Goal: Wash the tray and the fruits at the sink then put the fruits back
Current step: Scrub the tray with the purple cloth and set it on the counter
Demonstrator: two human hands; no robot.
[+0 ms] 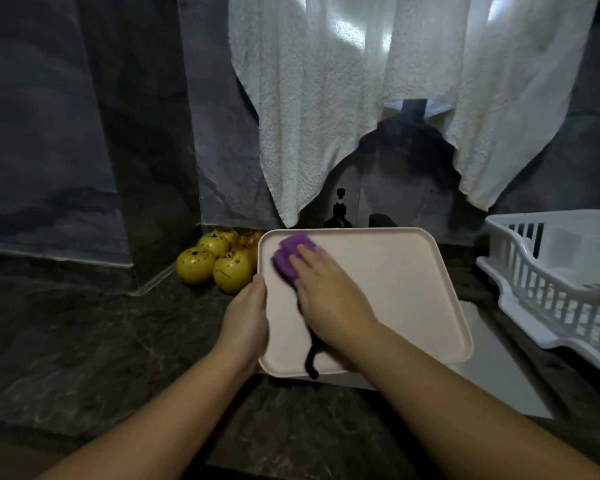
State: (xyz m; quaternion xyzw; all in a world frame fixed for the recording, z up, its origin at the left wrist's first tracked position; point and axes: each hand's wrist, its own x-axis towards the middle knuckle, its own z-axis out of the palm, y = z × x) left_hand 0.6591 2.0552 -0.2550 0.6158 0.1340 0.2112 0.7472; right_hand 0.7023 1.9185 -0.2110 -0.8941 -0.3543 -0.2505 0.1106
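Head: right hand (329,292) presses purple sponge (290,259) inside pink tray (395,289).

The tray (395,289) hid most of the sink (499,368) and the brown bottle's (338,220) base; the rack (551,282) ran off-frame right.

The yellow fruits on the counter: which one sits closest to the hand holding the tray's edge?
The front right fruit, right beside the tray and just above the left hand. The others lie further left or behind it.
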